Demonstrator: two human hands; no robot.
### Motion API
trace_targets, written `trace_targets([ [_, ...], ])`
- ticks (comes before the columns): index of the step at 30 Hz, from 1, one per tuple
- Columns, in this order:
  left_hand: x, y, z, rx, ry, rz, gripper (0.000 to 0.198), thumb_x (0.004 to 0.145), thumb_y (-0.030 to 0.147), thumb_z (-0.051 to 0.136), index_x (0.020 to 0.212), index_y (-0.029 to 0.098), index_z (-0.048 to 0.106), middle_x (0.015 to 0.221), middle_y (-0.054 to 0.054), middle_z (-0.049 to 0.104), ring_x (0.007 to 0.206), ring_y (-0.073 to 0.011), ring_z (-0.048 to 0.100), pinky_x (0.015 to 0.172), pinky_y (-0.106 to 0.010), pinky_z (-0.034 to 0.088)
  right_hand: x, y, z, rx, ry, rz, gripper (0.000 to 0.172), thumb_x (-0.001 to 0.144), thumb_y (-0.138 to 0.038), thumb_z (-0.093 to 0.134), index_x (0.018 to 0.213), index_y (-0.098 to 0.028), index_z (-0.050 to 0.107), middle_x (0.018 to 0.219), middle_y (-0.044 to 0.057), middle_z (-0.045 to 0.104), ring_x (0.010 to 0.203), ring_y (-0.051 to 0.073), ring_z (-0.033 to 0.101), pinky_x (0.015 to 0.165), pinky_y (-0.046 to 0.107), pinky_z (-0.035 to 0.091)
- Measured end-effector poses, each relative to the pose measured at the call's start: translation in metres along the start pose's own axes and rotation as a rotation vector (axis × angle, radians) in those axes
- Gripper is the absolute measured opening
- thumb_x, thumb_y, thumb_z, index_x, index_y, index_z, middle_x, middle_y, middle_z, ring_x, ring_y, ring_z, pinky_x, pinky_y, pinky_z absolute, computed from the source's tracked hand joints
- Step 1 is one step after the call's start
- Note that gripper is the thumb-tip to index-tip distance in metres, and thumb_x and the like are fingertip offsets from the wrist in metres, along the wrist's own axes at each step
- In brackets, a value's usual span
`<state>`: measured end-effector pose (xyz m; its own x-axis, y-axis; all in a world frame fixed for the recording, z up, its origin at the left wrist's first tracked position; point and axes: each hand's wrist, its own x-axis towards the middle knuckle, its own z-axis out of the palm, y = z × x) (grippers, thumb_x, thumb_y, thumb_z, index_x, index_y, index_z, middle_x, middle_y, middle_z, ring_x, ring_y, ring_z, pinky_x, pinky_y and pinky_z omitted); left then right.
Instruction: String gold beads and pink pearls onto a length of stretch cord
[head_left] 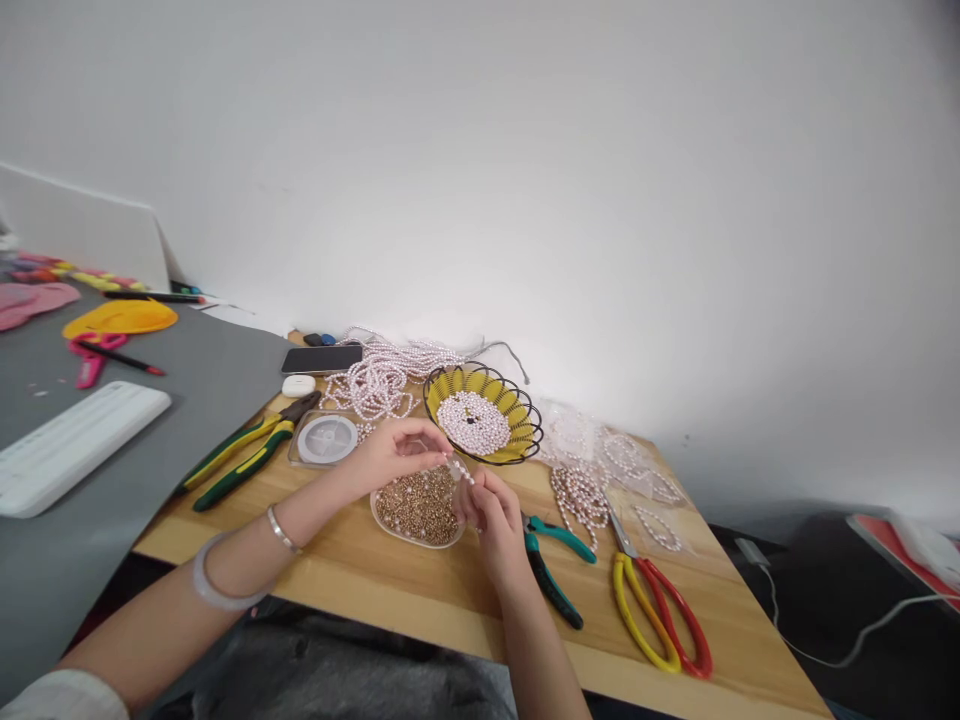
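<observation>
A short string of pale pink beads (460,468) stretches between my two hands. My left hand (409,445) pinches its upper left end, and my right hand (495,505) grips the lower right end with bent fingers. Just below them a clear tub (420,543) holds small gold beads (416,505) with a few pearly ones among them. Behind my hands stands a yellow basket with black wire loops (525,412), filled with pale pink beads (474,422).
Green-handled pliers (551,575) and red-yellow scissors (660,610) lie right; larger pliers (247,450), a thread spool (327,440) and a phone (322,359) lie left. Bead strands (375,385) and plastic bags (637,465) line the back of the wooden table (412,600).
</observation>
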<state>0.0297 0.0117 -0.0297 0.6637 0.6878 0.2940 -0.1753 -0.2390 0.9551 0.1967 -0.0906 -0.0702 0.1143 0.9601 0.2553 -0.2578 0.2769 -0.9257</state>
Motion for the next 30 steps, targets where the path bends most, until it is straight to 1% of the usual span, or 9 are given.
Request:
trace_targets([
  [3,0.0002,0.0000,-0.0001,0.018,0.016,0.020,0.010,0.082,0.023,0.077,0.089,0.016,0.074,0.089,-0.004,0.073,0.085,-0.0148,0.068,0.079,-0.026,0.054,0.0003,-0.0005,0.0002,0.009,0.004,0.002,0.037,0.095,-0.035,0.059,0.062,-0.024,0.045,0.054,-0.007,0.036,0.053,0.016,0.039,0.055,0.029,0.030],
  [7,0.0007,0.0004,-0.0001,0.021,0.039,0.007,0.011,0.082,0.024,0.077,0.089,0.016,0.072,0.088,-0.003,0.072,0.080,-0.0139,0.066,0.073,-0.025,0.052,0.0001,0.0006,-0.0002,0.009,-0.005,-0.007,0.037,0.095,-0.035,0.059,0.062,-0.024,0.046,0.054,-0.006,0.036,0.053,0.015,0.039,0.054,0.030,0.029],
  [10,0.0010,0.0006,0.0002,0.015,0.050,0.002,0.012,0.082,0.025,0.077,0.087,0.016,0.072,0.086,-0.003,0.072,0.079,-0.0139,0.066,0.072,-0.025,0.051,-0.0001,0.0009,-0.0003,0.004,-0.004,-0.003,0.038,0.095,-0.036,0.060,0.062,-0.024,0.046,0.054,-0.006,0.036,0.053,0.016,0.039,0.054,0.030,0.028],
  [19,0.0009,-0.0014,-0.0005,-0.017,0.003,-0.031,0.018,0.084,0.032,0.077,0.085,0.016,0.070,0.079,-0.001,0.070,0.075,-0.0140,0.064,0.071,-0.025,0.050,0.0006,-0.0014,0.0007,-0.039,0.000,0.000,0.038,0.094,-0.036,0.059,0.061,-0.024,0.046,0.054,-0.006,0.038,0.052,0.015,0.039,0.054,0.029,0.029],
  [25,0.0002,0.0012,0.0003,0.027,-0.015,0.000,0.013,0.085,0.028,0.075,0.089,0.016,0.072,0.087,-0.002,0.071,0.080,-0.0137,0.065,0.073,-0.024,0.050,0.0002,-0.0034,0.0022,-0.048,0.000,0.003,0.037,0.094,-0.034,0.058,0.061,-0.024,0.044,0.054,-0.006,0.038,0.052,0.015,0.037,0.053,0.029,0.028],
  [30,-0.0004,0.0014,0.0013,0.013,-0.034,-0.022,0.012,0.086,0.027,0.075,0.091,0.016,0.073,0.087,-0.003,0.073,0.081,-0.0140,0.066,0.073,-0.024,0.051,0.0005,-0.0038,0.0020,-0.066,0.002,0.020,0.038,0.093,-0.037,0.060,0.061,-0.025,0.045,0.054,-0.006,0.037,0.052,0.016,0.038,0.054,0.030,0.027],
])
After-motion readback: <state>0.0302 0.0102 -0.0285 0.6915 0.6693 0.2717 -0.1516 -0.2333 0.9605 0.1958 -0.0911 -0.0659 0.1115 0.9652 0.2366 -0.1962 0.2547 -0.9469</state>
